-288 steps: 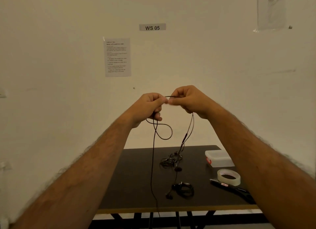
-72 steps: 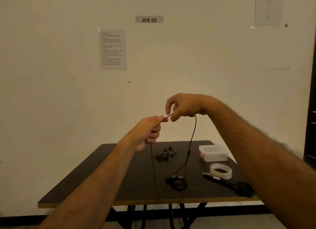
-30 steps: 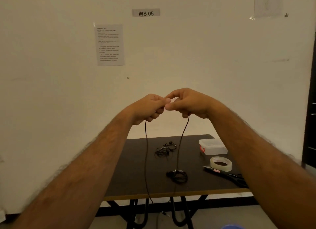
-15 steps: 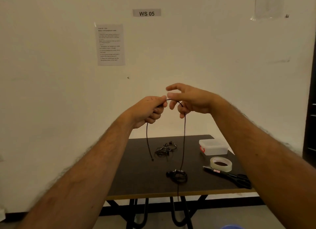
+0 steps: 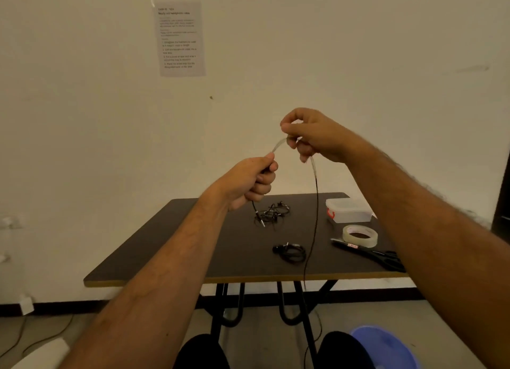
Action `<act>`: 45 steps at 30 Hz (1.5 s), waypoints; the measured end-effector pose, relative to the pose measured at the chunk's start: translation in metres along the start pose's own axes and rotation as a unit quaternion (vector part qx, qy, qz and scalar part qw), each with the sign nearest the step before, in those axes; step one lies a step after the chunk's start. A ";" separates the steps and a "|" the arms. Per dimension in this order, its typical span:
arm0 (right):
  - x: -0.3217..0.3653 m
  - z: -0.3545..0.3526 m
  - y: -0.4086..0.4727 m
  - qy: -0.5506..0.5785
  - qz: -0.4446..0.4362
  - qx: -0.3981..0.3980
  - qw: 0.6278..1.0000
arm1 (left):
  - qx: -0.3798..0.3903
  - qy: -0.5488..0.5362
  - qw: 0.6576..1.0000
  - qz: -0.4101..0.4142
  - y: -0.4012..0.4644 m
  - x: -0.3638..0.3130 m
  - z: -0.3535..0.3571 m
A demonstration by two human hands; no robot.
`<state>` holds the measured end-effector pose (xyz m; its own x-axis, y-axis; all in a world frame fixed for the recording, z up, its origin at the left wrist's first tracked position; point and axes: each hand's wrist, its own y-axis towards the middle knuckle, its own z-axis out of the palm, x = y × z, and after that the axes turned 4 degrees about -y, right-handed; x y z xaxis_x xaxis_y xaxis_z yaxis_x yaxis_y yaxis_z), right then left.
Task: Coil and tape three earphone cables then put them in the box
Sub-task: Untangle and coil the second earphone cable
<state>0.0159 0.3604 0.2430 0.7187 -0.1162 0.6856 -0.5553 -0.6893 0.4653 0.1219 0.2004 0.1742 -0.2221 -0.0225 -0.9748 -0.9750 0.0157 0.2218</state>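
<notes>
I hold one black earphone cable (image 5: 315, 211) in the air above the dark table (image 5: 176, 247). My left hand (image 5: 248, 181) grips the cable near its plug end, and the plug hangs just below the fist. My right hand (image 5: 311, 135) pinches the cable higher up and to the right; the long part hangs from it past the table's front edge. A tangled earphone cable (image 5: 271, 213) lies at the middle back of the table. A coiled earphone cable (image 5: 291, 252) lies nearer the front. The clear lidded box (image 5: 348, 210) stands at the back right.
A roll of clear tape (image 5: 359, 235) and black scissors (image 5: 378, 257) lie at the table's right front. A blue bin (image 5: 386, 346) stands on the floor at lower right, beside my dark shoes (image 5: 201, 352). A white wall with a paper sheet (image 5: 180, 39) is behind.
My hands have drawn apart: the left dropped lower and the right rose, stretching a short span of cable between them. The camera tilted down, showing the floor.
</notes>
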 end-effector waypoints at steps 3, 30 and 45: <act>-0.012 0.006 -0.005 -0.017 0.003 0.150 0.989 | -0.002 -0.018 1.000 0.006 -0.004 0.007 0.004; -0.066 0.101 -0.047 0.177 -0.040 -0.090 0.979 | 0.038 -0.316 0.948 -0.030 -0.050 0.074 0.056; -0.076 0.151 -0.125 0.189 0.024 0.029 0.981 | -0.080 -0.183 0.969 0.147 -0.051 0.052 0.051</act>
<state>0.0935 0.3474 0.0485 0.4802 0.1158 0.8695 -0.5526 -0.7298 0.4025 0.1610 0.2492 0.1112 -0.5007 0.3155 -0.8061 -0.8656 -0.1877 0.4642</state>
